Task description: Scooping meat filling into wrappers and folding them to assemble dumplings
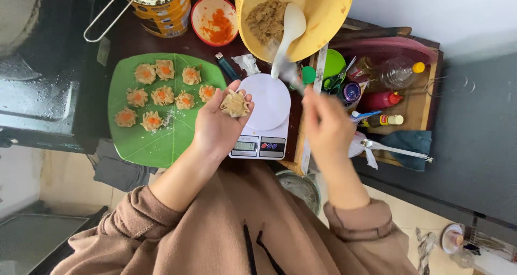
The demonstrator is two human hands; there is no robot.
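My left hand [218, 125] cups a pleated dumpling [235, 104] in its fingers, just left of a small white kitchen scale [262, 125]. My right hand [327, 127] grips a thin utensil [294, 76], blurred with motion, whose tip lies near the rim of a yellow bowl [323, 8]. Minced filling [266, 18] and a white spoon [288, 35] rest in that bowl. Several finished dumplings [161, 96] with orange topping sit on a green leaf-shaped plate [156, 140] to the left.
A small red-rimmed bowl of orange shreds [214, 20] and a tin can [161, 6] stand at the back. A wooden tray [420, 100] on the right holds bottles, a green lid and a spoon. A lighter [226, 66] lies by the plate.
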